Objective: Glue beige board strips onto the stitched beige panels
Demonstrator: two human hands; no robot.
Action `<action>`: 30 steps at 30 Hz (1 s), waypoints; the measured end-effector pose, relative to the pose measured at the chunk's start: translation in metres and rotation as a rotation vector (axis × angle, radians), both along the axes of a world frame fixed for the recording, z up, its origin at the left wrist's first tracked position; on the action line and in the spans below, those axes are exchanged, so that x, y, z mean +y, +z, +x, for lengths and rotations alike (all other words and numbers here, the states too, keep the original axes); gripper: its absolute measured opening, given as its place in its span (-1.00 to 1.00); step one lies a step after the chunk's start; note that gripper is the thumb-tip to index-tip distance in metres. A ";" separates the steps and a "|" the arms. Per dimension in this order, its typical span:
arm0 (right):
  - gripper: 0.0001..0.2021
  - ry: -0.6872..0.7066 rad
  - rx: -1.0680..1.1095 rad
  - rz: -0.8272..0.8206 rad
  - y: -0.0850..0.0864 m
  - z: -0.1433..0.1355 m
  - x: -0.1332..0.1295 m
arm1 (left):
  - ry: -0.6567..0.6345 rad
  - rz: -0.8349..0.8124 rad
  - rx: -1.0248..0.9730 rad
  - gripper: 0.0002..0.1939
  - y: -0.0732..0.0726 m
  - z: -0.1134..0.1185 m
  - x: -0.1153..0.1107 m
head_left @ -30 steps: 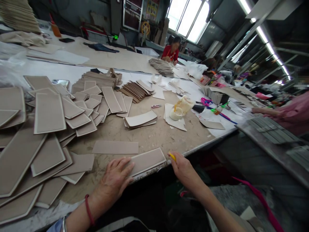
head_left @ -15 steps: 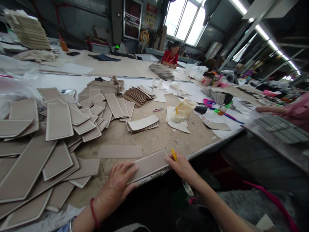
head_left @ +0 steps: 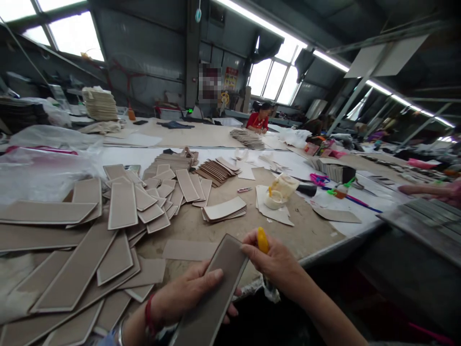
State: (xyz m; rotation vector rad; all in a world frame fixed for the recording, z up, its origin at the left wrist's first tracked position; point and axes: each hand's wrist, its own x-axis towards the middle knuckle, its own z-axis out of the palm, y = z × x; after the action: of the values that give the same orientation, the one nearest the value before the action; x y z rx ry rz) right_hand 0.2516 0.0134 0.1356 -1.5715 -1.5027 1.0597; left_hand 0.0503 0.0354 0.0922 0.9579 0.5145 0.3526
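A long taupe panel with a pale border (head_left: pixel 216 293) is tilted up off the table's front edge. My left hand (head_left: pixel 194 288) is closed around it, thumb on its face and fingertips showing past the far side. My right hand (head_left: pixel 272 259) pinches the panel's top corner between thumb and forefinger. In that same hand is a yellow-handled tool (head_left: pixel 263 240); its lower end is hard to make out. Behind the left hand a flat taupe strip (head_left: pixel 189 250) lies on the table, partly covered. A short stack of curved pale pieces (head_left: pixel 225 209) sits beyond.
Many bordered panels (head_left: pixel 122 204) are heaped at left, beside clear plastic (head_left: pixel 39 173). A stained white tub (head_left: pixel 281 192) stands on scrap sheets, with a small pen-like item (head_left: pixel 244 190) nearby. A person in red (head_left: pixel 257 121) sits across the tables; a pink sleeve (head_left: pixel 452 190) shows at right.
Both hands have lifted the panel from the table edge and turned it steeply toward me. My left hand has shifted from pressing on it to gripping it. The camera view has tilted upward.
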 end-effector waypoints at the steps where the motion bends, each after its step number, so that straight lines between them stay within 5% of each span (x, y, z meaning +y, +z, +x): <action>1: -0.77 -0.051 0.058 -0.020 -0.003 -0.006 0.000 | 0.059 -0.061 -0.021 -0.50 -0.003 0.001 -0.005; 8: -0.70 -0.140 0.087 -0.023 -0.017 -0.040 -0.016 | 0.269 0.003 -0.016 -0.49 -0.020 0.000 -0.023; 20: -0.80 -0.184 -0.202 0.255 -0.014 -0.056 -0.031 | 0.422 0.473 0.225 -0.52 -0.020 0.003 -0.041; 30: -0.78 -0.250 -0.186 0.357 -0.024 -0.061 -0.035 | 0.519 0.609 0.313 -0.57 -0.010 0.009 -0.048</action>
State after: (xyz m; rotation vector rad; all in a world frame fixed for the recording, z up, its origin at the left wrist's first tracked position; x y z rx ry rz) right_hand 0.1907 -0.0221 0.1119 -1.5791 -1.4715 0.4845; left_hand 0.0595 -0.0125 0.0822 1.4774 0.9784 0.8663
